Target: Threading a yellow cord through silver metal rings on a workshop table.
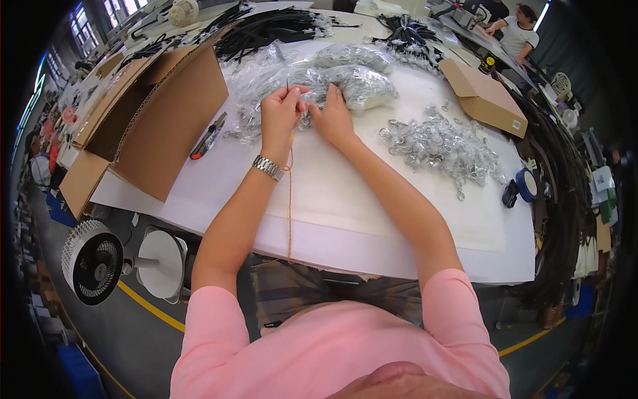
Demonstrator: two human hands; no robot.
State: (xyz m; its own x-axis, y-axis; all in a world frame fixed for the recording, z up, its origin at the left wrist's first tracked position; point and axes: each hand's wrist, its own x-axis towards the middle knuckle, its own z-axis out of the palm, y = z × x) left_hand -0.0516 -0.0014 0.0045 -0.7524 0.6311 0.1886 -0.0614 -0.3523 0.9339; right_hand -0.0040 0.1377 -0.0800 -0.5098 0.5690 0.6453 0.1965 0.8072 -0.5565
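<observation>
My left hand, with a metal watch on its wrist, pinches a thin dark pointed thing that sticks up past the fingertips. Its kind is too small to make out. Below this hand an orange-brown cord hangs down past the table's front edge; where its upper end is fixed is hidden. Close by on the right, my right hand has its fingers stretched out, touching or almost touching the clear plastic bags of small metal pieces. Some small shiny metal pieces show between the hands.
An open cardboard box stands at the left, with a red-and-black utility knife beside it. Loose metal clasps are heaped at right, near a smaller carton and a blue tape roll. Black straps lie behind.
</observation>
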